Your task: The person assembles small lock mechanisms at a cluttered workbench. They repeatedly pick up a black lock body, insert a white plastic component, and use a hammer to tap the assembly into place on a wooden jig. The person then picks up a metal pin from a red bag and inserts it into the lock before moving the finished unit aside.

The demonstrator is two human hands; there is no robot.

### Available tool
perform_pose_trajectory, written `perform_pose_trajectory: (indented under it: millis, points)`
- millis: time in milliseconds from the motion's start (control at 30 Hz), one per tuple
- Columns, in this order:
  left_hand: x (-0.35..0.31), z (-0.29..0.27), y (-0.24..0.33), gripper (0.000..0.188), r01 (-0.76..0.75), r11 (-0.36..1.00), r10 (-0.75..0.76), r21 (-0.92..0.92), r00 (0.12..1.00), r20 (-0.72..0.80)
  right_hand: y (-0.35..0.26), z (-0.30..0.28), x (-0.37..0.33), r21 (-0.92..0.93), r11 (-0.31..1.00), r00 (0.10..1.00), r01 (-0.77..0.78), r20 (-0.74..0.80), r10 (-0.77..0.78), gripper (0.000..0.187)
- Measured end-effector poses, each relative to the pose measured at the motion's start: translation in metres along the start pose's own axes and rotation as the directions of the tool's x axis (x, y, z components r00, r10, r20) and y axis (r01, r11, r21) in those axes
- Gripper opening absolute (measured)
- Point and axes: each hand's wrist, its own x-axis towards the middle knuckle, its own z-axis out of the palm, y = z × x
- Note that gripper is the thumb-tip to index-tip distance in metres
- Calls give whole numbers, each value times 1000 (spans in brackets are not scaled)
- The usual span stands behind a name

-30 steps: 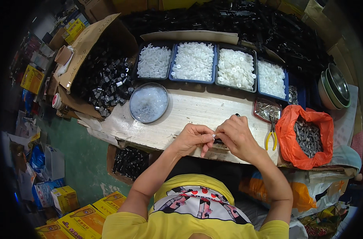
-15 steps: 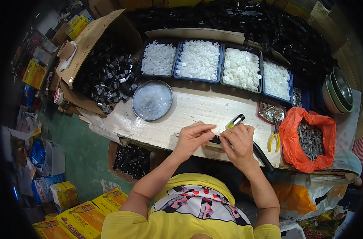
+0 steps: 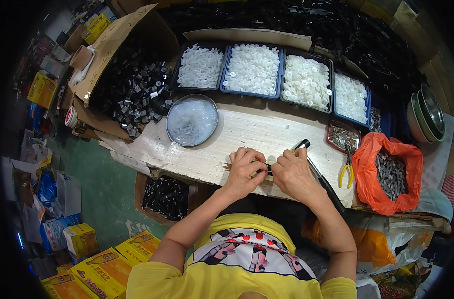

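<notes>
My left hand [image 3: 244,173] is at the bench's front edge, its fingertips pinched on the left end of a small black part [image 3: 269,170]. Curled fingers of my right hand [image 3: 295,174] press on the part's other end; most of it is hidden by both hands, so its kind cannot be told. Just right of my right hand lies a hammer [image 3: 330,193] with a black grip and shiny shaft, its head partly behind my fingers. A round dish [image 3: 213,130] with small translucent pieces stands to the left on the white workbench [image 3: 257,125].
Along the back are trays of white plastic parts [image 3: 251,70]. A carton of black pieces [image 3: 142,97] is at left. To the right are yellow-handled pliers [image 3: 346,175], a red dish of metal pieces [image 3: 342,137], an orange bag [image 3: 362,167] of grey parts, and stacked bowls [image 3: 431,112].
Both hands have come down closer to the bench edge. The small white piece earlier between my fingertips no longer shows; my fingers are now on the black part. The view has shifted slightly.
</notes>
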Motion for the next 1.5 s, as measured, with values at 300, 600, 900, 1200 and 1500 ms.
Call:
perform_pose_trajectory:
  millis: [300,600,900,1200,1500]
  points:
    - [3,-2,1,11,38,999,-37,-18,997,64,11,-4,1,116,993,998,-34,64,26,6]
    - [8,-1,6,21,8,994,-22,105,991,134,44,-30,-50,222,929,904,-295,-251,347,7]
    - [3,-1,6,17,-215,929,164,301,969,187,126,-102,-183,-179,451,476,-874,-502,722,17]
    - [39,-28,-32,16,-168,979,172,117,985,-25,146,-85,-203,-179,126,160,-976,-193,968,44]
    - [182,-123,-139,20,462,719,-291,519,879,-379,136,-81,-200,-214,91,165,-973,-359,919,26]
